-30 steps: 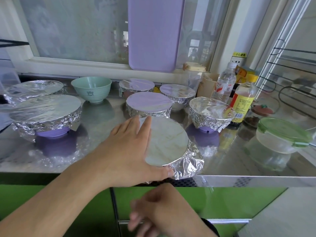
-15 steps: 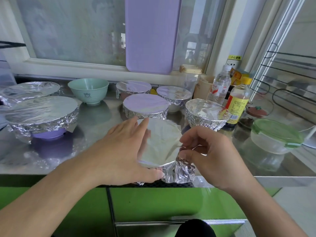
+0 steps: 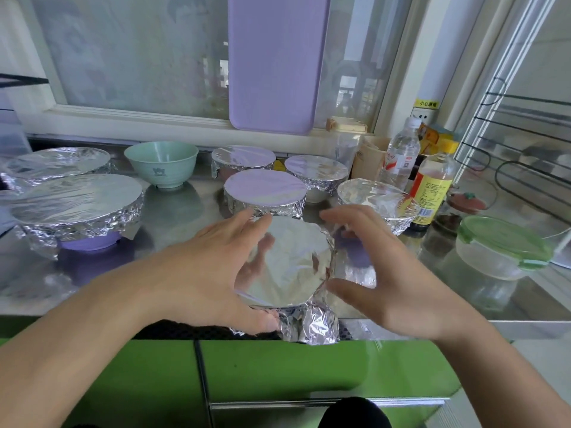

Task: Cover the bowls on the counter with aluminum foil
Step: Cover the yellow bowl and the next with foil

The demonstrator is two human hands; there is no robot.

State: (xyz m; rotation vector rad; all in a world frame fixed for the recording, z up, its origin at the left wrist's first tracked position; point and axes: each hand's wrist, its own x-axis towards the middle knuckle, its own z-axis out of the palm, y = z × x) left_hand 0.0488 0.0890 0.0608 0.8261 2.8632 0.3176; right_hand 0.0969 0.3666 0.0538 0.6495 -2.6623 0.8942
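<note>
Foil-covered bowl sits between left hand (touching) and right hand.

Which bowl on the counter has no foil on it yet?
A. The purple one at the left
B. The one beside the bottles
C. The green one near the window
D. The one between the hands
C: the green bowl stands open, its inside showing, while the bowls around it, also the one between the hands, have foil over their tops.

Both hands, left hand and right hand, flank the foil-covered bowl at the counter edge.
</note>
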